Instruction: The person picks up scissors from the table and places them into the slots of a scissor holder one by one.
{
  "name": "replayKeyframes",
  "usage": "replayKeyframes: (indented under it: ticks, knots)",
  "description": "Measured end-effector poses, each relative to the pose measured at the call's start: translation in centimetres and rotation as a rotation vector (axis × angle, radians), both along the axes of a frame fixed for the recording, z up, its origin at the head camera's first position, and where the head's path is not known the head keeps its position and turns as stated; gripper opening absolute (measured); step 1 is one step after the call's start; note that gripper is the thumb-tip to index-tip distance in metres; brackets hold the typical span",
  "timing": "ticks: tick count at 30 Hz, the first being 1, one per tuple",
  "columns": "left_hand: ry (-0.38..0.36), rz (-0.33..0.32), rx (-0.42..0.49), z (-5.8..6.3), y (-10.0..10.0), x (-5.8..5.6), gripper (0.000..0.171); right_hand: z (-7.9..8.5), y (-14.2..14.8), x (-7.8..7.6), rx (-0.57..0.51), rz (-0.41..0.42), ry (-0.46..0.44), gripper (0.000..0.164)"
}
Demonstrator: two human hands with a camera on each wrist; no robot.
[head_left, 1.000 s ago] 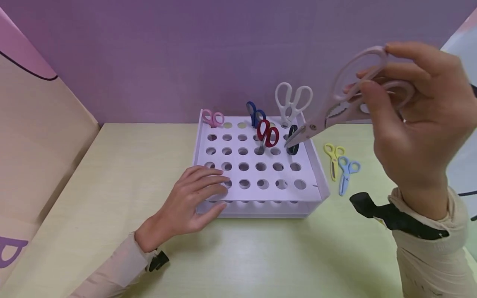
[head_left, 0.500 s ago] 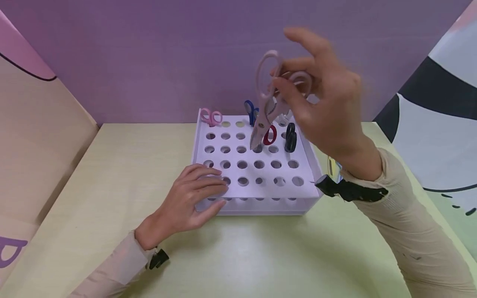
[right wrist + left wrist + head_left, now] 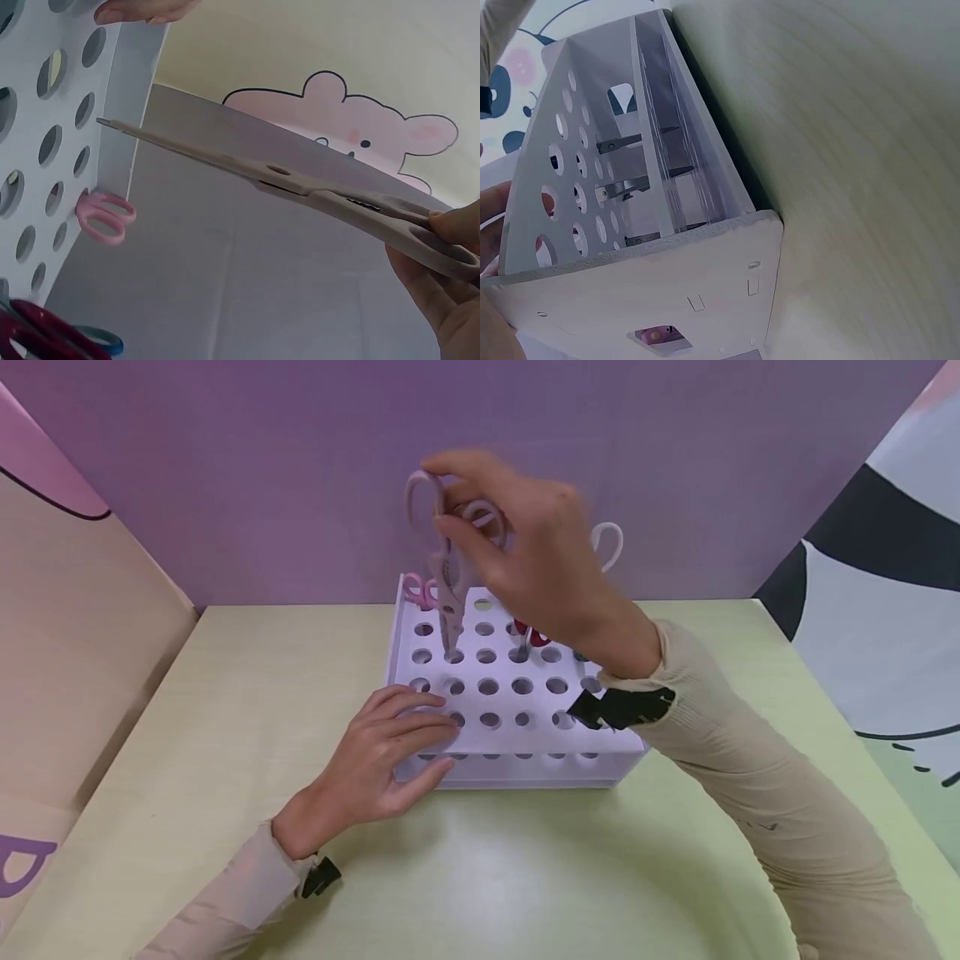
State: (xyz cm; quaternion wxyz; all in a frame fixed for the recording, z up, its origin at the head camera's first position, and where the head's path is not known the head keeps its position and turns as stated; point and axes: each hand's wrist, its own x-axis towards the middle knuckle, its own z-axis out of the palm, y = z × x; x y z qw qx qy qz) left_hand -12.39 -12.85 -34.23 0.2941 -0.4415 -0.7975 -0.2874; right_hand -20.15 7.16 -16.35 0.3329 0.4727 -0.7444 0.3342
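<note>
Pale pink scissors [image 3: 450, 602] hang tip-down over the left part of a white rack [image 3: 517, 739] with rows of round holes. My right hand [image 3: 532, 543] pinches them by the handle loops. In the right wrist view the blade tip of the scissors [image 3: 225, 160] is apart from the perforated board. My left hand [image 3: 375, 760] rests on the rack's front left corner, fingers nearly straight. Small pink scissors [image 3: 420, 591] stand in the back left hole. Red scissors [image 3: 534, 635] stand near the middle, partly hidden by my right hand.
White scissors [image 3: 609, 543] stand at the rack's back right, mostly covered by my hand. Blades [image 3: 626, 187] show inside the rack in the left wrist view. A purple wall [image 3: 300, 485] rises behind the pale table [image 3: 487, 877].
My right hand has carried the pale pink scissors from the right side leftward across the rack, their blades turning from slanted to nearly upright. The left hand stays in place.
</note>
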Motion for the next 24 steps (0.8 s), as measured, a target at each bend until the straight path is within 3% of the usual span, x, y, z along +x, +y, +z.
replayKeyframes:
  ticks: [6, 12, 19, 24]
  knots:
    - [0.008, 0.001, -0.003, 0.2, 0.0, 0.0, 0.037, -1.0, -1.9, -1.4, -0.018, 0.045, -0.071, 0.028]
    - [0.015, 0.002, 0.010, 0.4, 0.0, -0.1, 0.040, -2.1, -3.2, -2.6, 0.023, 0.016, -0.170, 0.027]
    - [0.007, 0.009, 0.002, 0.3, -0.2, -0.2, 0.039, -4.1, -4.4, -3.1, 0.081, 0.052, -0.245, 0.028]
    - [-0.011, 0.016, 0.000, 0.2, -0.2, -0.2, 0.037, -5.6, -4.9, -3.1, 0.162, 0.030, -0.328, 0.028]
